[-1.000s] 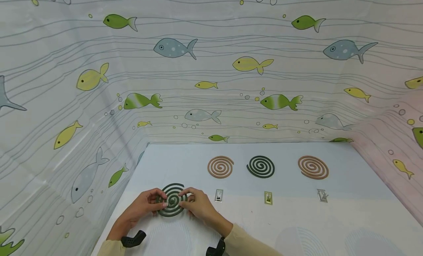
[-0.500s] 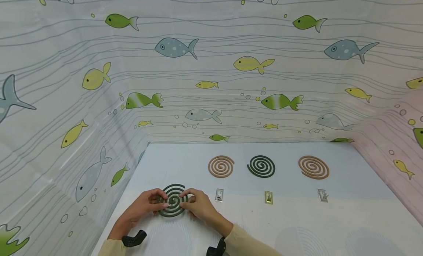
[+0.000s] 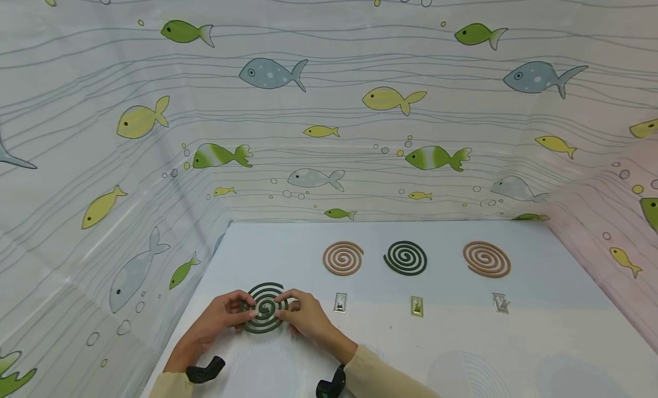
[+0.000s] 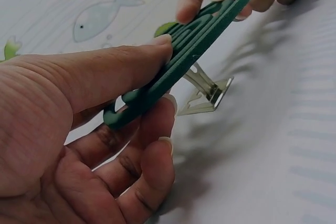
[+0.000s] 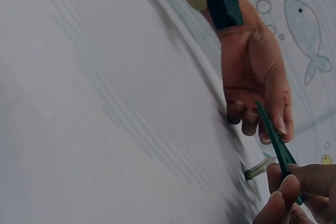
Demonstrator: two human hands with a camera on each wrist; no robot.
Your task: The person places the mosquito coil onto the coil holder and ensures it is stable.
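My feed shows left hand and right hand pinching a green coil between them — a flat, tilted spiral. Metal stand beneath.

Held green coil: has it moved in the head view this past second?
Yes, slightly: the green coil has shifted left, away from the nearest metal stand on the table.

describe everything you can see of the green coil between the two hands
The coil is a flat, dark green, matte-looking spiral, with gaps between its rings and its outer end at the far side. It is raised off the white table, toward the left. The left hand and the right hand pinch opposite sides. A metal-looking stand juts from its underside; whether the stand touches the table is unclear.
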